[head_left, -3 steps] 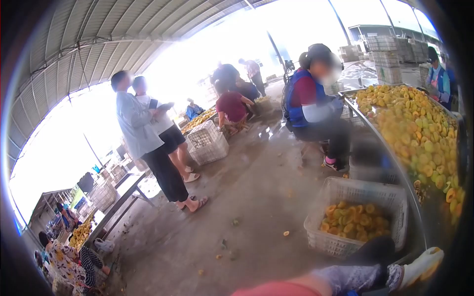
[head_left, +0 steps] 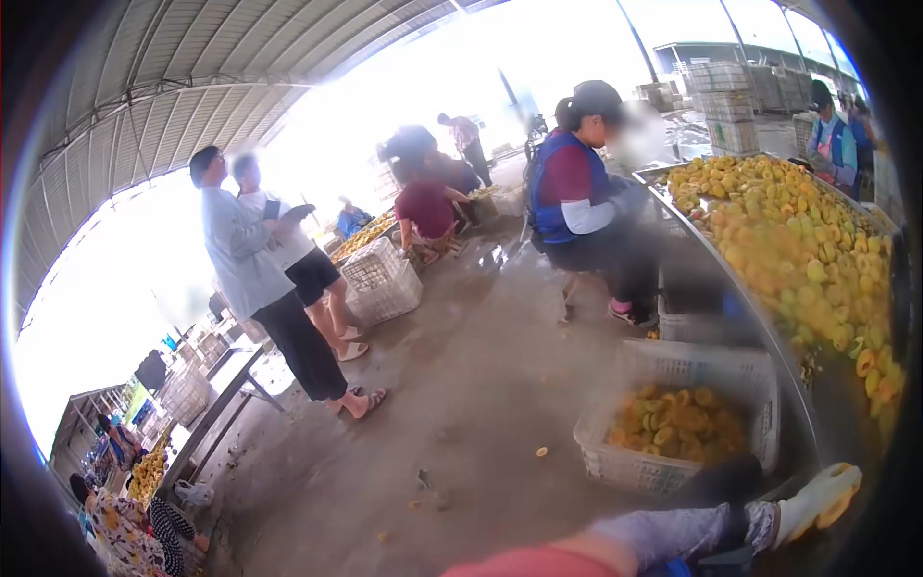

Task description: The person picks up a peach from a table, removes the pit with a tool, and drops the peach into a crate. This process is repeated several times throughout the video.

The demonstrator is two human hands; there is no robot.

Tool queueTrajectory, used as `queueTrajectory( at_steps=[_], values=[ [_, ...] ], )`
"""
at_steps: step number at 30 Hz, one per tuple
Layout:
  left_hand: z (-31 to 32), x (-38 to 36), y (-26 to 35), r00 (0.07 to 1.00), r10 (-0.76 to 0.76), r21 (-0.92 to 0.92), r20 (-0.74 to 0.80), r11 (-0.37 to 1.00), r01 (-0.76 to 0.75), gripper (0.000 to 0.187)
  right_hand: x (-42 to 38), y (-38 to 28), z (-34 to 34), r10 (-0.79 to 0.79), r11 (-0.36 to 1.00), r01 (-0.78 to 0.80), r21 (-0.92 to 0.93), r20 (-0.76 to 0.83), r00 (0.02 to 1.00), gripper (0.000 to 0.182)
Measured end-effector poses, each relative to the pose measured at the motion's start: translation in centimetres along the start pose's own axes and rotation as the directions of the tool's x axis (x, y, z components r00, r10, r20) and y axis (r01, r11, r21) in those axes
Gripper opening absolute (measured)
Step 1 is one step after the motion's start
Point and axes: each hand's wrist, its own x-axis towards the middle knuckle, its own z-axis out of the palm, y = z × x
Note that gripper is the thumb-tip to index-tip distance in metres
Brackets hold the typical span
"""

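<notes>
My left hand (head_left: 819,500) is at the lower right, in a white glove with yellow-orange patches. Its fingers look bunched together; what they hold, if anything, I cannot make out. The forearm, in a grey patterned sleeve (head_left: 663,534), reaches in from the bottom below a red upper sleeve (head_left: 534,563). Close above the hand is the metal table (head_left: 769,332), heaped with halved yellow-orange fruit (head_left: 808,240) that looks like apricots. A white plastic crate (head_left: 615,464) on the floor beyond my arm holds more fruit halves (head_left: 678,421). My right hand is out of view.
A person in a blue vest (head_left: 553,188) sits at the table's far side. Two people stand on the wet concrete floor (head_left: 461,385), one in a light blue shirt (head_left: 236,236). White crates (head_left: 385,284) stand behind them. Another table (head_left: 216,394) and seated workers are at left.
The whole view has shifted slightly, so the people, table and crate appear farther left. My left hand stays near the table's lower end, its glove turned a little.
</notes>
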Motion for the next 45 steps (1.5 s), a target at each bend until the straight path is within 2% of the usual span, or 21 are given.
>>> queueTrajectory(
  at_steps=[1,2,4,5,6,7,8,9,10,12,14,17,19,22,26,29,31,33,36,39,45],
  values=[
    [1.0,-1.2,0.9,0.998,0.028,-0.101,-0.06,0.994,-0.034,0.026,0.8,-6.9,-2.3,0.15,0.956,-0.116,0.27,-0.108,0.983,0.036],
    [1.5,-2.0,1.4,0.991,0.057,-0.197,-0.119,0.977,-0.08,0.031,3.0,-8.4,-3.2,0.177,0.928,-0.13,0.349,-0.106,0.979,0.035],
    [0.9,-0.5,5.5,0.971,0.228,-0.149,0.075,0.965,-0.215,0.037,6.2,-9.6,-4.5,0.158,0.913,-0.121,0.391,-0.064,0.985,0.032],
    [1.5,0.3,5.3,0.952,0.263,-0.309,0.156,0.929,-0.206,0.039,6.7,-10.0,-4.8,0.166,0.919,-0.132,0.371,-0.06,0.984,0.031],
    [2.8,-0.9,7.0,0.946,0.249,-0.093,0.207,0.968,-0.234,0.042,6.3,-10.5,-5.4,0.137,0.967,-0.086,0.241,-0.206,0.969,0.029],
    [3.4,-0.4,6.3,0.956,0.206,-0.159,0.211,0.972,-0.174,0.044,5.7,-11.0,-6.2,0.106,0.992,-0.076,0.097,-0.348,0.932,0.028],
    [5.5,-1.0,6.9,0.985,0.07,-0.231,0.157,0.972,-0.032,0.045,5.2,-10.4,-6.4,0.075,0.997,-0.077,0.011,-0.385,0.92,0.027],
    [5.9,-1.3,6.3,0.975,0.076,-0.211,0.207,0.977,-0.031,0.046,4.6,-9.9,-6.7,0.045,0.994,-0.084,-0.075,-0.421,0.906,0.027],
    [3.7,-2.7,4.4,0.993,0.044,-0.154,0.107,0.988,-0.027,0.046,2.7,-11.5,-4.8,0.176,0.982,-0.188,-0.006,-0.325,0.929,0.026],
    [3.9,-3.1,3.6,0.993,0.041,-0.018,0.112,0.999,-0.039,0.047,2.2,-11.4,-5.2,0.141,0.981,-0.172,-0.087,-0.282,0.949,0.024],
    [4.0,-2.8,3.2,0.999,-0.021,-0.116,0.041,0.993,0.025,0.048,2.6,-11.4,-5.1,0.193,0.976,-0.216,-0.043,-0.309,0.931,0.024],
    [4.3,-2.3,3.2,1.0,-0.004,-0.095,-0.014,0.995,0.003,0.048,3.3,-11.6,-5.7,0.18,0.98,-0.196,-0.026,-0.294,0.939,0.023],
    [4.3,-2.7,3.0,0.98,0.17,0.2,0.103,0.962,-0.188,0.051,3.6,-11.4,-5.5,0.173,0.983,-0.185,-0.017,-0.284,0.943,0.024],
    [4.3,-2.7,2.3,0.93,0.303,0.398,0.208,0.842,-0.364,0.057,3.6,-10.9,-5.4,0.158,0.987,-0.164,-0.001,-0.263,0.952,0.026],
    [5.0,-3.0,2.1,0.955,0.285,0.278,0.076,0.914,-0.295,0.06,3.3,-10.0,-4.3,0.208,0.976,-0.194,0.096,-0.169,0.963,0.029],
    [4.6,-3.4,3.3,0.991,0.118,0.222,0.059,0.967,-0.129,0.05,3.4,-10.0,-3.9,0.238,0.958,-0.211,0.196,-0.128,0.963,0.032],
    [4.5,-3.5,3.2,0.961,0.241,0.32,0.138,0.907,-0.274,0.05,3.6,-10.2,-3.7,0.24,0.943,-0.202,0.265,-0.121,0.963,0.033],
    [4.4,-3.6,3.3,0.95,0.281,0.363,0.136,0.878,-0.312,0.051,3.8,-10.8,-3.9,0.236,0.933,-0.188,0.306,-0.131,0.963,0.034],
    [4.8,-3.7,3.6,0.983,0.186,0.297,0.009,0.938,-0.18,0.052,3.7,-11.3,-3.9,0.319,0.843,-0.274,0.463,-0.02,0.948,0.033],
    [5.1,-3.7,4.0,0.996,0.071,0.174,-0.059,0.983,-0.06,0.053,3.6,-11.2,-3.1,0.319,0.805,-0.265,0.531,-0.011,0.948,0.034],
    [5.4,-4.2,3.7,0.995,0.087,0.199,-0.051,0.977,-0.075,0.052,2.7,-11.1,-3.4,0.316,0.839,-0.29,0.46,0.022,0.949,0.036]
  ],
)
